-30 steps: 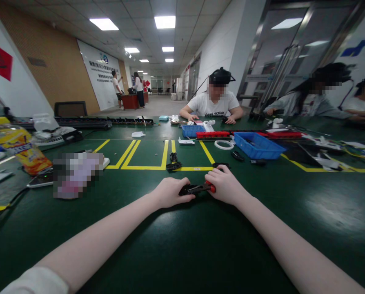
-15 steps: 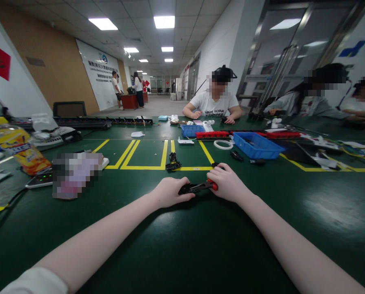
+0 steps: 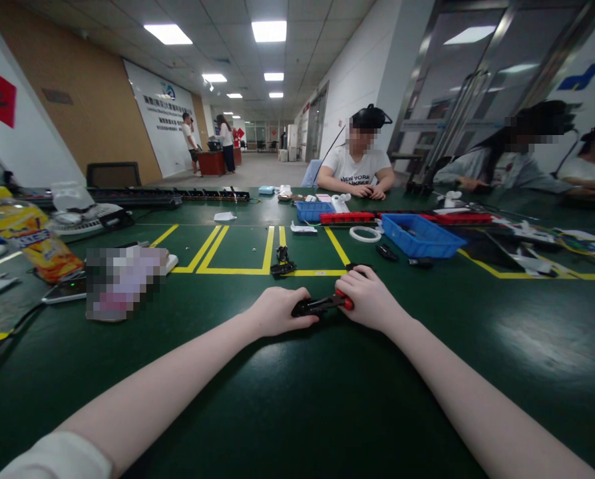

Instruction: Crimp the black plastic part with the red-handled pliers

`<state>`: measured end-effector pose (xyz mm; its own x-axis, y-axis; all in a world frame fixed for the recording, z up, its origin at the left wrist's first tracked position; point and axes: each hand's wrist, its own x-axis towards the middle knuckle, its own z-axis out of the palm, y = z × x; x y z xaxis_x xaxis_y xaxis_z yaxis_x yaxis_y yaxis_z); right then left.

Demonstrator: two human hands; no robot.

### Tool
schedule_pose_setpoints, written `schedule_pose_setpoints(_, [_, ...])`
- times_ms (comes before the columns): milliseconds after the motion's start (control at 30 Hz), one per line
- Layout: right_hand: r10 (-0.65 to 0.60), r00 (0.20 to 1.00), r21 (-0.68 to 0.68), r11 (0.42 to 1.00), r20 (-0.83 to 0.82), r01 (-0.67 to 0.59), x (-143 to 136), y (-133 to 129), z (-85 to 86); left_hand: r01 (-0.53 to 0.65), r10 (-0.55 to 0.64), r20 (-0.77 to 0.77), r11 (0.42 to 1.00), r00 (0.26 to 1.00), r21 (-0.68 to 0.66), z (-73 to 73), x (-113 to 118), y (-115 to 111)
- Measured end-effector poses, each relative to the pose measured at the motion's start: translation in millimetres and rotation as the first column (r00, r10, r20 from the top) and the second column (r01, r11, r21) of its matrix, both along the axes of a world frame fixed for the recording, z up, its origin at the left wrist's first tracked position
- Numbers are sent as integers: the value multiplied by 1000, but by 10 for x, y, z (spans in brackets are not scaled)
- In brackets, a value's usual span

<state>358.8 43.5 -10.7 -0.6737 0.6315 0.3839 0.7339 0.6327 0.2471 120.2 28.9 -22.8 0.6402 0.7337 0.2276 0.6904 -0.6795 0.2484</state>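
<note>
My right hand (image 3: pixel 370 297) is wrapped round the handles of red-handled pliers (image 3: pixel 335 301), whose metal jaws point left. A small black part (image 3: pixel 301 307) is gripped between the thumb and fingers of my left hand (image 3: pixel 277 313). The jaws meet this part just in front of the left fingers; their tips are too dark to make out. Beyond my hands, other black pieces (image 3: pixel 282 268) lie on the yellow tape line. The green table (image 3: pixel 287 399) lies under both hands.
Ahead to the right are a blue bin (image 3: pixel 422 239), a white ring (image 3: pixel 365 234) and a black object (image 3: pixel 387 252). On the left stand a drink bottle (image 3: pixel 35 239) and a blurred-out item (image 3: pixel 122 283). A person (image 3: pixel 357 163) sits across the table, others at right.
My hands keep their hold on the pliers and black part, almost unmoved. The person across has shifted slightly right and brought their hands together.
</note>
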Motion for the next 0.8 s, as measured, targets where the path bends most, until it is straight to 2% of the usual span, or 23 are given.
schedule_pose_setpoints(800, [4,1000,-39,999,31,-2,-52,-25,39,-1,1,-8,1000,1000,-24,12,4,13])
